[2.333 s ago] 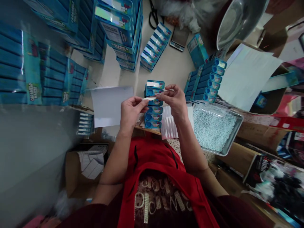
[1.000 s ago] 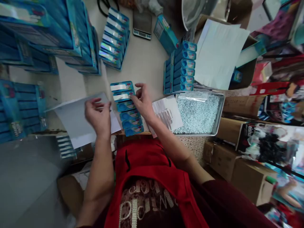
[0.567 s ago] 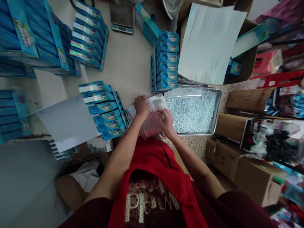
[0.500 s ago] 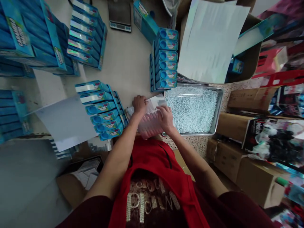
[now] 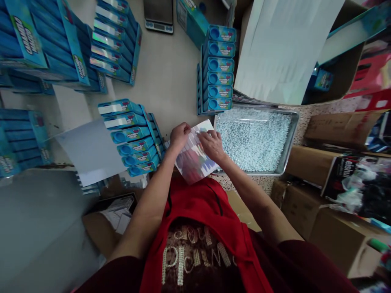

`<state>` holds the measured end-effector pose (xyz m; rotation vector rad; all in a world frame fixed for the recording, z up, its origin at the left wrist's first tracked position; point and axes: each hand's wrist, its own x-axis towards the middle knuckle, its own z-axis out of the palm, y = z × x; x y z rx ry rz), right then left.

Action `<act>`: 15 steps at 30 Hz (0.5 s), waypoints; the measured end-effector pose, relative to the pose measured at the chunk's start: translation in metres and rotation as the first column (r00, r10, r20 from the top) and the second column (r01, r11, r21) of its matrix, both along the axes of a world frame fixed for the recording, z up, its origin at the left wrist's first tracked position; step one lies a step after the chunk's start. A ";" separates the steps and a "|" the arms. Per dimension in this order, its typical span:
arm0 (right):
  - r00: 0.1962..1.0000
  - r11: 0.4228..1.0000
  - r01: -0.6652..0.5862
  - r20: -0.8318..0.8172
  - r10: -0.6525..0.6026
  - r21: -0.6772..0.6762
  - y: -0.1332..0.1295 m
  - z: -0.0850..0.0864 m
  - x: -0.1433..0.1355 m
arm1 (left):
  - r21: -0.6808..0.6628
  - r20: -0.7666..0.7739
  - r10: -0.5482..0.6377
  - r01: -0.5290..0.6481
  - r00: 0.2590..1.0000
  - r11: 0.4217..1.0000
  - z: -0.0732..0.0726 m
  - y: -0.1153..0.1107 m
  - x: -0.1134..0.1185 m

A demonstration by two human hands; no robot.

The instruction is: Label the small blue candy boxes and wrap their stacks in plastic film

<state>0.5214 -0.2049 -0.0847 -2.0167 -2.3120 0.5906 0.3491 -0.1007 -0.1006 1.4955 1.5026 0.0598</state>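
Observation:
A shiny, rainbow-tinted sheet (image 5: pixel 193 162) marked in strips, looking like a sticker sheet, lies tilted at the table's front edge. My left hand (image 5: pixel 179 137) has its fingers closed at the sheet's upper left edge. Over the sheet's right part, my right hand (image 5: pixel 211 145) is closed, thumb and fingers pinched near a small pale edge; what exactly sits between them is too small to make out. Left of my hands stands a display of blue candy boxes (image 5: pixel 136 147), some with a pale strip across the end. Another row of blue boxes (image 5: pixel 220 78) stands beyond them.
At right, a metal tray (image 5: pixel 288 140) holds many small pale-blue candies (image 5: pixel 255 140). White sheets (image 5: pixel 282 49) lie over a carton behind it. More blue box stacks (image 5: pixel 117 40), a white paper (image 5: pixel 94 154) and a scale (image 5: pixel 159 16) are on the table (image 5: pixel 168 73). Cardboard boxes (image 5: pixel 317 167) stand at right.
The sheet has turned and now shows rainbow reflections where it looked pink. My right hand has shifted slightly left over it, its fingers drawn together. The view has moved a little.

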 end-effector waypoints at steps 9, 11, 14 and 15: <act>0.993 0.988 0.109 -0.058 -0.104 0.107 -0.011 0.043 0.003 | 0.116 -0.088 -0.118 0.128 0.989 0.985 0.018 -0.005 0.007; 0.997 0.996 0.058 -0.057 -0.054 0.071 0.005 0.046 0.006 | 0.144 -0.090 -0.160 0.171 0.983 0.975 0.026 -0.009 0.008; 0.999 1.000 -0.022 -0.030 0.021 -0.021 0.027 0.045 0.009 | 0.152 -0.137 -0.177 0.197 0.975 0.969 0.037 -0.013 0.009; 0.998 0.998 -0.052 -0.024 0.051 -0.040 0.030 0.044 0.010 | 0.138 -0.161 -0.170 0.193 0.972 0.971 0.039 -0.013 0.009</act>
